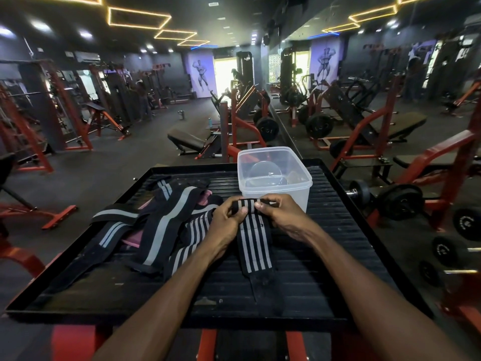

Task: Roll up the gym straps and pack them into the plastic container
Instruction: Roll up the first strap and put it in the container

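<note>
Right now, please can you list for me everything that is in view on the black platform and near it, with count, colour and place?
Black strap with narrow grey stripes: one, far end partly rolled, centre of platform, held by both hands.
Loose black straps with grey stripes: a heap, count unclear, left of centre.
Pink fabric piece: at least one, under the heap.
Clear plastic container: one, open, no straps inside, far right of platform.
Black ribbed platform: one, on a red frame.
Black dumbbells: several, floor at right.
Left hand: pinches the roll's left end.
Right hand: pinches the roll's right end.
</note>
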### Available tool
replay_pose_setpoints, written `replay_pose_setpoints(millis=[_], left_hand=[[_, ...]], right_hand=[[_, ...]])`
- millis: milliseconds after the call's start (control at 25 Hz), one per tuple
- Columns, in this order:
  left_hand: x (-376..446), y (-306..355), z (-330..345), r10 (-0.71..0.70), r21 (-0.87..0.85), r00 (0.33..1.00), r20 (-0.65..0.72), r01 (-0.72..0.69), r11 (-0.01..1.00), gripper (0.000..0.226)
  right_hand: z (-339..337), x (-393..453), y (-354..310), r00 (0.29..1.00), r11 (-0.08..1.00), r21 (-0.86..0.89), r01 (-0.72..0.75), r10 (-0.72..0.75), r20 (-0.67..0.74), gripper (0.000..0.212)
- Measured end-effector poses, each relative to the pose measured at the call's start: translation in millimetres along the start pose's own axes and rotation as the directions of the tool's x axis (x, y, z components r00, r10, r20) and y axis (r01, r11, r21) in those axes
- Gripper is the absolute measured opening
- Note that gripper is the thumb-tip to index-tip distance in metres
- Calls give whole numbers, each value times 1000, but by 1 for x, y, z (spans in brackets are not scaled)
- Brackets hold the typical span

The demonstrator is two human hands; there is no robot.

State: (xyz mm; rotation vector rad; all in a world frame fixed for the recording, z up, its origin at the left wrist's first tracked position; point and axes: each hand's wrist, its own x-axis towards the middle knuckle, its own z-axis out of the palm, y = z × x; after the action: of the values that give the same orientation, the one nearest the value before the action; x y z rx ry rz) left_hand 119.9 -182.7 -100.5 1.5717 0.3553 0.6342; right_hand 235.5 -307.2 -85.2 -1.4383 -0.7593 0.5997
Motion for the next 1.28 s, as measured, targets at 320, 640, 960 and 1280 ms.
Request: replay_pose_setpoints(millis=[320,640,960,1280], left_hand=[[-1,0,0,-90,-61,996,8,90,994,14],[-5,3,-3,-5,56,999,35,3,998,37],[-6,3,-5,-43,-65,994,100,50,997,34],[-4,-3,-6,-45,15,995,91,44,999,25]], right_hand=[[-3,-3,-4,994,995,67,-75,69,81,31],[-10,-2,-8,973,978,81,-190,177,149,40],[-9,-4,-4,995,998,-18,-55,56,78,17],[-10,-6,-6,994,996,76,-37,29,102,28]])
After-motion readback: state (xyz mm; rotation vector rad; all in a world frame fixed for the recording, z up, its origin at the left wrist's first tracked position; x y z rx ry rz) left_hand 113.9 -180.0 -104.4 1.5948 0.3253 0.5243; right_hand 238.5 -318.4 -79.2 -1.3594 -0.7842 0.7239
